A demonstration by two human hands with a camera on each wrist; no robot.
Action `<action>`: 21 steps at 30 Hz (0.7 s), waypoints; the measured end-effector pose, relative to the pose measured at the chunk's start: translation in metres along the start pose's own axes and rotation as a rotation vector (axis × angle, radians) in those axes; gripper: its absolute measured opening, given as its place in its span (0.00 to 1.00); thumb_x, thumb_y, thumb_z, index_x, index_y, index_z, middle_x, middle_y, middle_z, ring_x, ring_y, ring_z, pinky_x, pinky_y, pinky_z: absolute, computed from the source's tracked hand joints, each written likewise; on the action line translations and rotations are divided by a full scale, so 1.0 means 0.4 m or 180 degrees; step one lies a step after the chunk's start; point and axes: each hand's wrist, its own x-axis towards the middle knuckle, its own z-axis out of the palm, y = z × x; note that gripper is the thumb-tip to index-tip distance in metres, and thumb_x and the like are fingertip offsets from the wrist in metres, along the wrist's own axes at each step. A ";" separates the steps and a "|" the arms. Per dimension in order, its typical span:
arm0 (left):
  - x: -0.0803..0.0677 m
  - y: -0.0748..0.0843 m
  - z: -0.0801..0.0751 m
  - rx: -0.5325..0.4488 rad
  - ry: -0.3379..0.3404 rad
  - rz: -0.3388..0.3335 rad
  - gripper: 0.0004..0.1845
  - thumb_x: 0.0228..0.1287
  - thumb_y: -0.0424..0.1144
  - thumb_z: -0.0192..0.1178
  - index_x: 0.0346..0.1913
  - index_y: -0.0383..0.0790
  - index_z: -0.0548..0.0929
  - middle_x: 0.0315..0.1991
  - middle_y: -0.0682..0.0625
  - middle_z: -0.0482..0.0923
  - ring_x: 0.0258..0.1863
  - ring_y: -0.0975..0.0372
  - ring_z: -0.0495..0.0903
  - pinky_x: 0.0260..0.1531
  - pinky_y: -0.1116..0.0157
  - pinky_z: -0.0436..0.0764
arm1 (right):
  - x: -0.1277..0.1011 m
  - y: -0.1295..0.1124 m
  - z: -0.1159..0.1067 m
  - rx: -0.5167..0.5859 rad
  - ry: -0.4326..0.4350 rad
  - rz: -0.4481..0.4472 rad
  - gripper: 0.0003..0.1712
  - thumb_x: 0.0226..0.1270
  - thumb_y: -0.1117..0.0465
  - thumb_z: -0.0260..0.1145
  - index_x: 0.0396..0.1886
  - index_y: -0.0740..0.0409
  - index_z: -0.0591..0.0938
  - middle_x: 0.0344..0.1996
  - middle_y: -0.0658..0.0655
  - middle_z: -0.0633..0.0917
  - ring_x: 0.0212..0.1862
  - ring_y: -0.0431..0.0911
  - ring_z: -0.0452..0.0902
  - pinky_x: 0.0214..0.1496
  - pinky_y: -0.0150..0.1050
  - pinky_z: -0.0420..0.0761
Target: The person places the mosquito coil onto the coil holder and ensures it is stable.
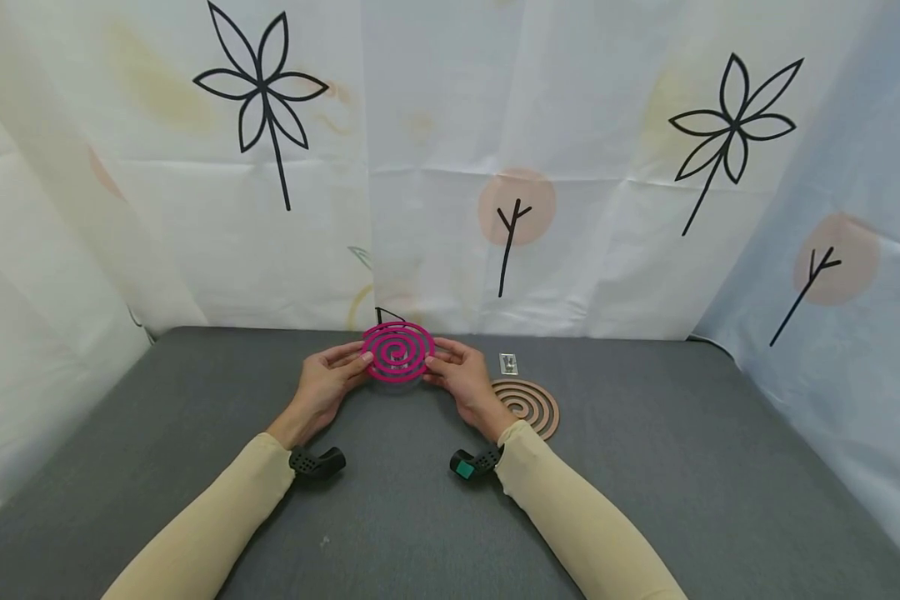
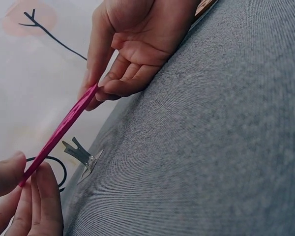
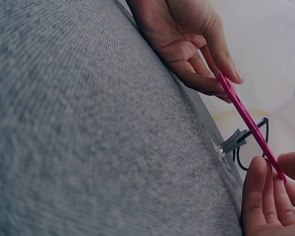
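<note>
Both hands, left hand [image 1: 328, 379] and right hand [image 1: 459, 377], pinch a pink spiral coil [image 1: 398, 351] (held flat) above its metal stand [image 2: 82, 155]; lowering it squarely seems next.

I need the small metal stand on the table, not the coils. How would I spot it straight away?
Start at the grey table and go to its far edge by the curtain. Just right of the right hand, behind the brown coil, lies the metal stand: small, silvery and rectangular, unlike the round spiral coils.
</note>
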 end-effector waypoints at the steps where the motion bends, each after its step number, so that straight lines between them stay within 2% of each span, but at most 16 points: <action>1: 0.001 0.000 0.000 0.0005 0.0011 -0.0002 0.25 0.71 0.29 0.62 0.69 0.26 0.72 0.40 0.53 0.86 0.41 0.66 0.86 0.50 0.62 0.85 | 0.000 0.000 0.000 0.0000 0.0002 -0.0006 0.25 0.72 0.76 0.62 0.67 0.69 0.75 0.46 0.66 0.85 0.34 0.42 0.84 0.42 0.36 0.86; 12: 0.002 0.000 -0.003 0.0115 0.0003 -0.0044 0.25 0.75 0.29 0.58 0.71 0.27 0.70 0.62 0.38 0.77 0.46 0.69 0.84 0.56 0.62 0.81 | 0.001 0.006 0.001 -0.0094 -0.0017 -0.0039 0.25 0.73 0.75 0.61 0.68 0.68 0.75 0.49 0.68 0.84 0.35 0.41 0.84 0.46 0.39 0.86; 21: 0.002 0.001 -0.005 0.0139 -0.0021 -0.0069 0.26 0.76 0.30 0.57 0.72 0.27 0.68 0.65 0.34 0.74 0.47 0.70 0.83 0.59 0.62 0.79 | -0.001 0.010 -0.001 -0.0086 -0.0035 -0.0072 0.25 0.73 0.76 0.61 0.68 0.69 0.75 0.49 0.69 0.84 0.36 0.41 0.84 0.47 0.40 0.86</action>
